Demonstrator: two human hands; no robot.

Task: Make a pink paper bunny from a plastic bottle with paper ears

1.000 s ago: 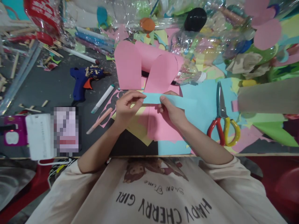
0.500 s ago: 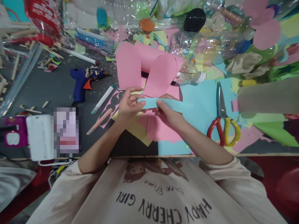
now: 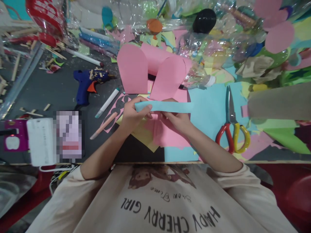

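A light blue paper strip (image 3: 167, 106) is stretched sideways in front of me above the pink sheets. Its left part is pinched by my left hand (image 3: 134, 113), thumb on top and fingers behind. My right hand (image 3: 178, 120) is behind and below the strip's right half, which hides part of its fingers; whether it grips the strip I cannot tell. Just beyond my hands stand two round-topped pink paper pieces (image 3: 133, 69) (image 3: 167, 77), in front of a pink-wrapped bottle (image 3: 156, 56) lying on its side.
To the right lie scissors (image 3: 232, 121) on a light blue sheet (image 3: 206, 100). A blue glue gun (image 3: 84, 84), markers (image 3: 107, 103), a white power bank (image 3: 41, 139) and a blurred phone (image 3: 70, 134) are at left. Plastic bottles and paper scraps crowd the back.
The strip has shifted left through my left hand and now shows its full length. My right thumb has come off its top face, and the right hand has dropped behind it.
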